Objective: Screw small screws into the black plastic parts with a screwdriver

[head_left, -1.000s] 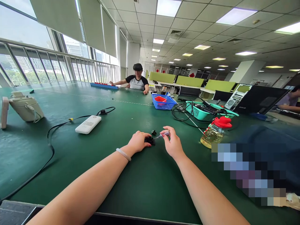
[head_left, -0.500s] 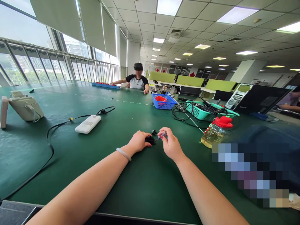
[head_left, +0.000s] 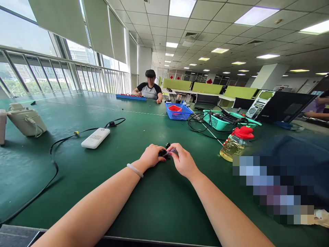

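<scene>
A small black part [head_left: 162, 153] is lying low on the green tabletop [head_left: 159, 202], at the centre of the work. The left hand [head_left: 150, 155] is holding it from nine o'clock; its grip is closing thumb and fingers about the part. The right hand [head_left: 185, 161], at three o'clock, is pinching a slim screwdriver [head_left: 172, 150] between thumb and fingertips, the shaft pointing toward the part; tip contact is remaining unclear behind the fingers. A second small black piece [head_left: 168, 145] is resting just beside the part, toward one o'clock. A pale bangle [head_left: 135, 170] is circling the left wrist.

Farther out: a white device [head_left: 96, 138] is lying between nine and ten o'clock; a blue basket [head_left: 179, 115] is standing at one, a teal basket [head_left: 218, 124] with dark cables at two, a red-lidded jar [head_left: 232, 148] near three. Toward twelve, a capped person [head_left: 150, 90] is sitting behind a long blue tray [head_left: 131, 97].
</scene>
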{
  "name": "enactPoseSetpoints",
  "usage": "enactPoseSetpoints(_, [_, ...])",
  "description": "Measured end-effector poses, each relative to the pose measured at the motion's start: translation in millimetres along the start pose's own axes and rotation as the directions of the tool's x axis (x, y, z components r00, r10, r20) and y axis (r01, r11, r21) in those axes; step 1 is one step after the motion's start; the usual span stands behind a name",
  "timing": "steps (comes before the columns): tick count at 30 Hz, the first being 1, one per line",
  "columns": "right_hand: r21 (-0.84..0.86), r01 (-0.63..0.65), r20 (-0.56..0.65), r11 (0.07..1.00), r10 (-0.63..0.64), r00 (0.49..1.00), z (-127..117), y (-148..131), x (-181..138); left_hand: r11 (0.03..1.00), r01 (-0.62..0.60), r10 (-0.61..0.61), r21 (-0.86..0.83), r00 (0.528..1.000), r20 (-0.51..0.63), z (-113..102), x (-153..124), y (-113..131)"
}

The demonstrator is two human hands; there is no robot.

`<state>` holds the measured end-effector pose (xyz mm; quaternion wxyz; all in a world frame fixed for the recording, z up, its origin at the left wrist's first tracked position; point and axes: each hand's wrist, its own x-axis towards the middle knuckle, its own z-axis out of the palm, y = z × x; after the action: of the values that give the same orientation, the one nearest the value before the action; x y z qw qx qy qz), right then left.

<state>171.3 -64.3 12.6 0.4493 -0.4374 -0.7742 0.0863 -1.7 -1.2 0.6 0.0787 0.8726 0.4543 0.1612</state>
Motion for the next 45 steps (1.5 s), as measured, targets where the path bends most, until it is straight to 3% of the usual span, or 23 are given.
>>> enactPoseSetpoints(5, [0.036,-0.012,-0.022,0.999,0.013,1.000,-4,-1,0,1.000,0.006,-0.006,0.002,1.000,0.004,0,-1,-1])
enactPoseSetpoints(11, [0.063,-0.050,-0.241,0.997,0.064,0.968,-15,5,2,0.999,0.012,-0.012,-0.037,1.000,-0.021,2,-2,1])
enactPoseSetpoints(17, [0.030,-0.068,-0.101,0.997,0.071,0.992,-7,14,1,0.997,-0.032,0.029,-0.072,0.998,-0.048,3,-2,2])
enactPoseSetpoints(21, [0.044,-0.077,-0.074,0.996,0.080,0.994,-5,9,1,0.990,-0.048,0.032,-0.130,0.993,-0.117,0,-4,6])
enactPoseSetpoints(24, [0.117,-0.082,-0.184,0.990,0.102,0.978,-10,9,3,0.986,-0.053,0.025,-0.160,0.984,-0.174,-3,-5,10])
enactPoseSetpoints(28, [0.257,-0.136,-0.408,0.957,0.235,0.882,-15,24,4,0.982,0.056,-0.097,-0.178,0.967,-0.235,-2,-3,9])
enactPoseSetpoints(32, [0.171,-0.249,-0.292,0.953,0.290,0.911,-9,46,1,0.972,0.225,-0.234,-0.070,0.954,-0.187,2,-2,1])
enactPoseSetpoints(36, [0.165,-0.312,-0.260,0.936,0.346,0.901,-2,60,-3,0.967,0.234,-0.219,0.105,0.966,-0.139,3,-5,0])
enactPoseSetpoints(40, [0.217,-0.363,-0.219,0.906,0.408,0.886,0,62,-2,0.951,0.250,-0.221,0.182,0.961,-0.164,1,-8,9])
enactPoseSetpoints(42, [0.241,-0.374,-0.200,0.896,0.423,0.884,0,61,-2,0.960,0.224,-0.195,0.166,0.966,-0.171,1,-8,12])
enactPoseSetpoints(45, [0.260,-0.360,-0.186,0.896,0.412,0.892,1,59,-1,0.997,0.050,-0.042,0.058,0.991,-0.127,3,-8,13])
